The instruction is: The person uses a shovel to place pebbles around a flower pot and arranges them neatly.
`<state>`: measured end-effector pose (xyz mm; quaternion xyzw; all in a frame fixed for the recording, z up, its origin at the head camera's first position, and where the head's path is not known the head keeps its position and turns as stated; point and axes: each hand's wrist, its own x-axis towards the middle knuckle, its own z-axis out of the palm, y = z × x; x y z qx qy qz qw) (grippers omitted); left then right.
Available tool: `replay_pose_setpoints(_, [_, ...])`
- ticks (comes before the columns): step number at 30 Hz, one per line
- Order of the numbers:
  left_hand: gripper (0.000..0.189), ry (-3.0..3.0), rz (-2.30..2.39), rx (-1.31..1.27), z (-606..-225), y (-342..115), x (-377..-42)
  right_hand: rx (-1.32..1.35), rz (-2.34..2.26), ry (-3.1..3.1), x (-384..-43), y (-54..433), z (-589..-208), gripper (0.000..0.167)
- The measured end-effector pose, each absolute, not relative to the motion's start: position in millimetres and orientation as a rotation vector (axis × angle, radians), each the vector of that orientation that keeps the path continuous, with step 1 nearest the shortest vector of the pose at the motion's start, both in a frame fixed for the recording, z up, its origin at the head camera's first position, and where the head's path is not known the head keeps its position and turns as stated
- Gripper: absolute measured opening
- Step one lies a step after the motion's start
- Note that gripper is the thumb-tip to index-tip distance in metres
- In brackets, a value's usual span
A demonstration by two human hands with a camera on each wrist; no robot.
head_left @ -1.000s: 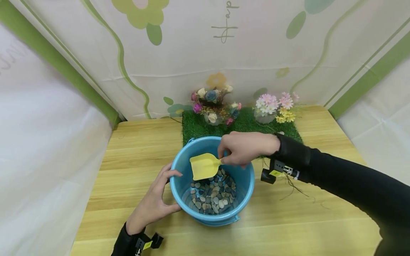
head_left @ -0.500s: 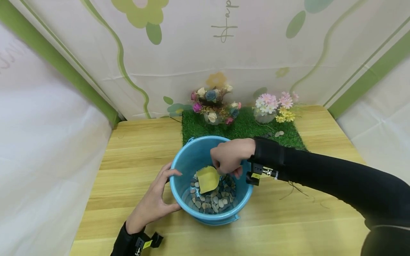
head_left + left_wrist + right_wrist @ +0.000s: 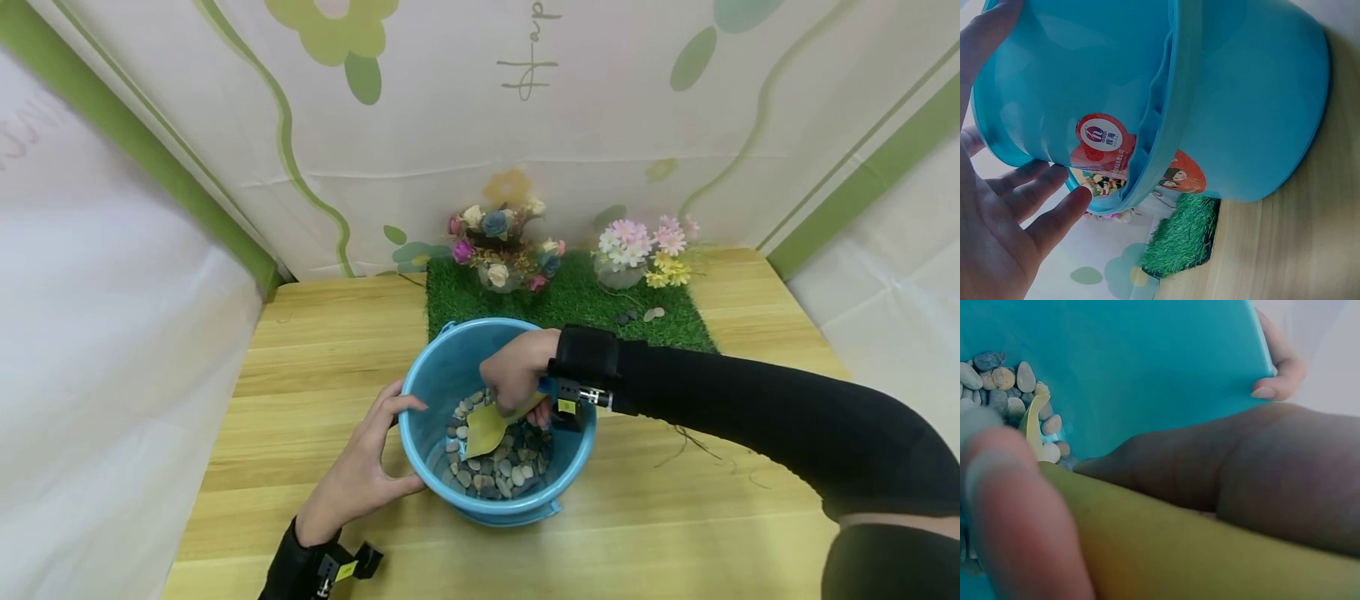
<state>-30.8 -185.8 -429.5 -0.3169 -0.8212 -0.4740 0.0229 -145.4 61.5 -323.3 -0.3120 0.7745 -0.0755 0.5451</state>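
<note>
A blue bucket stands on the wooden table with several pebbles on its bottom. My right hand reaches down inside it and grips the handle of a yellow toy shovel. The shovel's blade is tilted among the pebbles; in the right wrist view its handle runs between thumb and fingers. My left hand holds the bucket's left side, a finger hooked over the rim and the thumb lower down. In the left wrist view, that hand's fingers lie near the bucket's rim.
Behind the bucket lies a green turf mat. It bears a pot of mixed roses, a pot of pink and yellow daisies and a few loose stones. Dry strands lie on the table to the right. A printed curtain hangs behind.
My right hand has lowered the shovel from near the bucket's rim into the pebbles, moving left and down. The stones on the mat have come into view. My left hand stays put.
</note>
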Motion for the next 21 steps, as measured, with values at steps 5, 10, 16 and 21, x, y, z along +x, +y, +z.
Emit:
replay_pose_setpoints(5, [0.072,-2.532,-1.471,-0.985,-431,-187,-31,-0.753,-0.173,1.806,-148,59,-329,0.036])
replay_pose_setpoints(10, [0.072,-2.527,-1.47,-0.988,-432,-187,-32,-0.665,-0.231,1.762,-150,60,-332,0.033])
replay_pose_setpoints(16, [0.072,-2.531,-1.463,-0.986,-432,-187,-32,-0.616,-0.297,1.735,-153,60,-336,0.032])
replay_pose_setpoints(21, [0.074,-2.523,-1.466,-0.995,-432,-187,-32,-0.678,-0.32,1.733,-154,60,-339,0.033])
